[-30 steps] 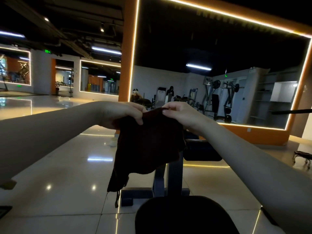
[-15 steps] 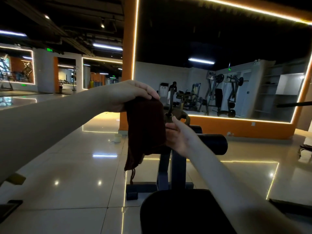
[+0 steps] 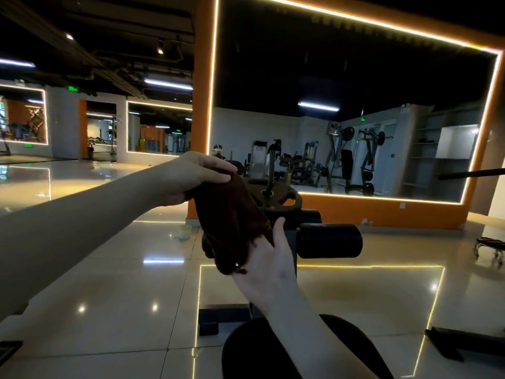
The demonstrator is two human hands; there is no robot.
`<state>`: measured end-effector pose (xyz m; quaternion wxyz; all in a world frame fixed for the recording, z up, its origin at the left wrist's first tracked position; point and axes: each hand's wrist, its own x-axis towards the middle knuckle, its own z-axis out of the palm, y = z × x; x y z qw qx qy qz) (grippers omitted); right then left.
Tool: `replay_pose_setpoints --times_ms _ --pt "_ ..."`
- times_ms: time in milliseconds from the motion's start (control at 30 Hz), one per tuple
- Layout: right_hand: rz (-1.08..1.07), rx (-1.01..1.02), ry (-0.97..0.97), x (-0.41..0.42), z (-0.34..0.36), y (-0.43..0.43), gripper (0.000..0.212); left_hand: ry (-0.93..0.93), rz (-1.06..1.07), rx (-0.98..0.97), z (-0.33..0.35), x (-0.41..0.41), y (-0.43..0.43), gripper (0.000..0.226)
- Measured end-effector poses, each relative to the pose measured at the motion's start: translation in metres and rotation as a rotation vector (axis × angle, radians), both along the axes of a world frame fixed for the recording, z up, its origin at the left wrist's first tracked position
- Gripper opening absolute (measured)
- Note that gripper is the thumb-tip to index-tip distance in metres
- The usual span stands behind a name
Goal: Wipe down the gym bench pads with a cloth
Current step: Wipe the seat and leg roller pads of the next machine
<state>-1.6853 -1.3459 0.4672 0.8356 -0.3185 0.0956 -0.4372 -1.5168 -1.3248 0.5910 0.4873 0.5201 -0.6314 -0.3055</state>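
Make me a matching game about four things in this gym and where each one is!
Things:
1. cloth
2. roller pad
3. seat pad
4. cup

Places:
A. standing on the floor
B. at the bottom edge of the view
C. held by the left hand on top and the right hand below
D. sticking out sideways, just right of the right hand

Pairs: 1-C, 2-D, 3-B, 4-A

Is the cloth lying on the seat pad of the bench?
No, the left hand and right hand hold the cloth in the air, above the seat pad.
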Motion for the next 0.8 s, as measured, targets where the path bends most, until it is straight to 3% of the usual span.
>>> replay_pose_setpoints --times_ms 133,300,400,600,800 --pt "-0.158 -0.126 0.156 -0.009 0.017 -0.012 0.056 -0.009 -0.004 0.021 0.000 0.007 0.004 0.031" --pt "-0.358 -0.210 0.324 -0.025 0.054 -0.021 0.020 -0.020 0.050 0.030 -0.002 0.019 0.007 0.029" --pt "-0.422 -0.241 0.400 -0.028 0.067 -0.027 0.010 -0.011 0.090 -0.007 -0.006 0.023 0.009 0.021" --pt "-0.547 -0.463 0.570 -0.025 0.071 -0.036 0.005 -0.199 0.225 -0.043 -0.013 0.034 0.001 0.011" --pt "-0.535 -0.656 0.576 -0.010 0.070 -0.056 0.016 -0.257 0.222 -0.102 -0.023 0.058 -0.014 0.009"
